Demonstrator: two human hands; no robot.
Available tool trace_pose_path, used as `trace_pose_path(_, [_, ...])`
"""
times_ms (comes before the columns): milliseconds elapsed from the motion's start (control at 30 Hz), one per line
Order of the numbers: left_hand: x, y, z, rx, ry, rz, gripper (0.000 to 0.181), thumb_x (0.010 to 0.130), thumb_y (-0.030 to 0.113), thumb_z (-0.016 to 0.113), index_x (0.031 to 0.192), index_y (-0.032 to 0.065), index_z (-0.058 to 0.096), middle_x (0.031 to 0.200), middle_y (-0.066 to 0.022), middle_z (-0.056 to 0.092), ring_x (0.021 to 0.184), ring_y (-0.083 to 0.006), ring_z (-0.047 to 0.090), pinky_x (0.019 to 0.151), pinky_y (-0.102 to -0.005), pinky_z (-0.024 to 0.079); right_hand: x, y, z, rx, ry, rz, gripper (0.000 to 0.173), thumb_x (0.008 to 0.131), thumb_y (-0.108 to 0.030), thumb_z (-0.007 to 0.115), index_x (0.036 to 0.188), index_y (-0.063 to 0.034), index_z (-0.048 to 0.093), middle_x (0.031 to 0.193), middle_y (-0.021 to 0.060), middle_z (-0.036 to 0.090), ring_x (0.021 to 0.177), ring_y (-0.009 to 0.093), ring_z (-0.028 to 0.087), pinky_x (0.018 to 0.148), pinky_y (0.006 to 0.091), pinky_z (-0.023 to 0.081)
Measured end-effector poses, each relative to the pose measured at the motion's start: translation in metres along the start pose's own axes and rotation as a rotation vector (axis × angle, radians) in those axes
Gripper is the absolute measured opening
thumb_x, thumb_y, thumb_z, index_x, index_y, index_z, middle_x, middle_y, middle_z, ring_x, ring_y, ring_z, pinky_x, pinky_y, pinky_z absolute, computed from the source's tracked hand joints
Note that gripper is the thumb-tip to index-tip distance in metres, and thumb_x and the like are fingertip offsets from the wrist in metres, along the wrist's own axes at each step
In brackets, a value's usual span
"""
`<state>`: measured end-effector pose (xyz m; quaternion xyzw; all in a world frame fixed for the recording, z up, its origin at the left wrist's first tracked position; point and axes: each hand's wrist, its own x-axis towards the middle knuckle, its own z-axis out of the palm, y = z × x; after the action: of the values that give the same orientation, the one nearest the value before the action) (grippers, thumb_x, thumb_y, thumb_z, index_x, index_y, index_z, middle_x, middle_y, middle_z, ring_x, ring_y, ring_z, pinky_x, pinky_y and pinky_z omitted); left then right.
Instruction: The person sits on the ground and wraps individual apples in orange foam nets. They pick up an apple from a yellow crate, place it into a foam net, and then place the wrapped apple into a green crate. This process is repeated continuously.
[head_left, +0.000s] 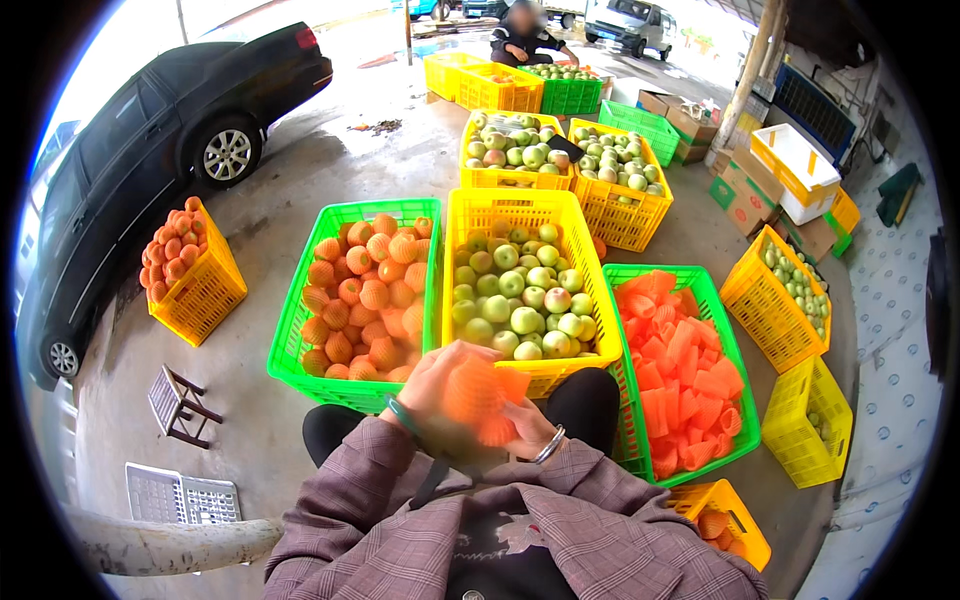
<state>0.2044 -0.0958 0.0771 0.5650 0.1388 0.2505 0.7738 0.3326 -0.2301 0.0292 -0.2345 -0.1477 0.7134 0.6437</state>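
Observation:
My left hand (431, 379), with a green bangle at the wrist, is curled around a fruit in an orange foam net (471, 390). My right hand (531, 429), wearing a silver bangle, grips orange foam net sleeves (496, 429) right against that fruit; blur hides where one sleeve stops and another starts. Just beyond my hands stands a yellow crate (536, 367) of bare green apples (525, 320). Left of it, a green crate (281, 352) holds fruit wrapped in foam nets (358, 259). Loose foam sleeves (675, 375) fill the green crate (750, 427) on my right.
Yellow crates of apples (517, 156) stand farther ahead, one with a dark flat object (564, 147) on top. A small stool (180, 405) and a heaped crate (199, 300) are left, near a black car (172, 112). Behind the crates, a person (521, 41) sits. Cartons (742, 195) stack at right.

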Motion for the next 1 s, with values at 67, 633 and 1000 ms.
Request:
trace_pose_path(67, [0.001, 0.003, 0.008, -0.048, 0.026, -0.074, 0.049, 0.102, 0.033, 0.032, 0.108, -0.0045, 0.062, 0.109, -0.0103, 0.064, 0.103, -0.0174, 0.056, 0.096, -0.0304, 0.040, -0.003, -0.001, -0.004, 0.021, 0.004, 0.019, 0.035, 0.093, -0.017, 0.054, 0.124, -0.0057, 0.045, 0.113, 0.0082, 0.058, 0.097, 0.022, 0.060, 0.082, 0.0372, 0.051])
trace_pose_path(633, [-0.024, -0.039, 0.027, -0.226, 0.399, 0.102, 0.036, 0.092, 0.010, 0.054, 0.125, -0.0008, 0.047, 0.112, -0.0085, 0.060, 0.098, -0.0151, 0.059, 0.087, -0.0276, 0.048, 0.012, 0.013, 0.012, -0.639, 0.061, -0.427, 0.041, 0.079, -0.003, 0.069, 0.116, -0.0029, 0.052, 0.102, 0.0026, 0.061, 0.087, 0.010, 0.060, 0.073, 0.0247, 0.050])
trace_pose_path(1000, [-0.016, -0.015, 0.025, -0.310, 0.337, -0.011, 0.025, 0.097, 0.014, 0.044, 0.112, -0.0027, 0.054, 0.108, -0.0103, 0.060, 0.098, -0.0179, 0.059, 0.084, -0.0296, 0.049, 0.011, 0.001, 0.003, -0.509, 0.035, -0.299, 0.044, 0.080, 0.000, 0.065, 0.120, -0.0024, 0.047, 0.114, 0.0057, 0.056, 0.105, 0.015, 0.055, 0.091, 0.0307, 0.046])
